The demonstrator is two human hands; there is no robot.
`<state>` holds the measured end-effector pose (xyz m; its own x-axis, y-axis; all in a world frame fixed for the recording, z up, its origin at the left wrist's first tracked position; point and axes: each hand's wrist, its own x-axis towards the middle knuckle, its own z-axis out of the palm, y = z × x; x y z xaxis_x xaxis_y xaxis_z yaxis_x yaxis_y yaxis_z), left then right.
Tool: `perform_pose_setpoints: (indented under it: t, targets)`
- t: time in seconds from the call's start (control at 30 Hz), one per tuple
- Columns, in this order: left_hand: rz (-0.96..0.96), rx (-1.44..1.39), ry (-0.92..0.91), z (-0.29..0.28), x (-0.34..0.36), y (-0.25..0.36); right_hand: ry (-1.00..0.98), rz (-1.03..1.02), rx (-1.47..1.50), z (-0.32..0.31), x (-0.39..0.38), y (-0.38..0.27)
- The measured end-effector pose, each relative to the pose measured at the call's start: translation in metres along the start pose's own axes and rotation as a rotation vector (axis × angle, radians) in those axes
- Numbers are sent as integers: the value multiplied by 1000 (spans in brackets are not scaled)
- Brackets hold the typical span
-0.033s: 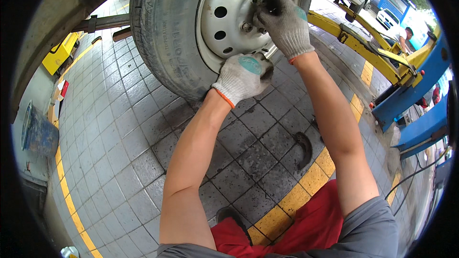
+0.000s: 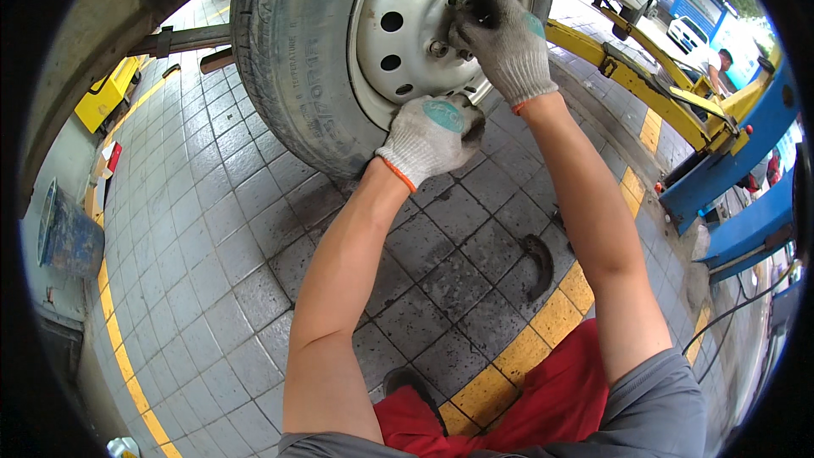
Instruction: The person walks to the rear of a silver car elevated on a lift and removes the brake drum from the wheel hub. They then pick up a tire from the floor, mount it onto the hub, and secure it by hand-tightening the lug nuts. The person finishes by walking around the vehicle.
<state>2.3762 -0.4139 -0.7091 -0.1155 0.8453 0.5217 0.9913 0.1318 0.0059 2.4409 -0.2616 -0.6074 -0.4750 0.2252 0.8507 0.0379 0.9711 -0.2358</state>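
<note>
A raised vehicle wheel is in front of me, with a worn black tyre (image 2: 292, 59) on a silver steel rim (image 2: 415, 17). Several lug nuts (image 2: 437, 48) show around its hub. In a soiled grey knit glove, my right hand (image 2: 507, 47) is at the hub, its fingers closed on a lug nut; the fingertips are partly hidden. My left hand (image 2: 428, 134), gloved alike, rests against the wheel's lower edge. Its darkened fingers are curled inward, and whatever lies inside them is hidden.
A curved dark metal piece (image 2: 538, 267) lies on the stained tiles. On the right stand a yellow lift arm (image 2: 623, 80) and blue post (image 2: 721, 148), with another person (image 2: 717, 66) beyond. A blue bucket (image 2: 75, 233) and yellow equipment (image 2: 106, 97) are at left.
</note>
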Motion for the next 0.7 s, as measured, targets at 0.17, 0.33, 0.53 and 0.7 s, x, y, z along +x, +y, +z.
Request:
perform_pose_setpoints:
  t: [0.17,0.33,0.53,0.7]
  targets:
    - [3,0,-63,-2,3,2,-68,29,-98,-5,-2,1]
    - [-2,-8,12,0,1,3,-52,-195,-252,-10,2,12]
    - [-2,17,-17,3,-4,-5,-171,-162,-428,-14,4,-9]
    - [11,-13,41,-1,1,2,-215,-171,-543,-19,18,3]
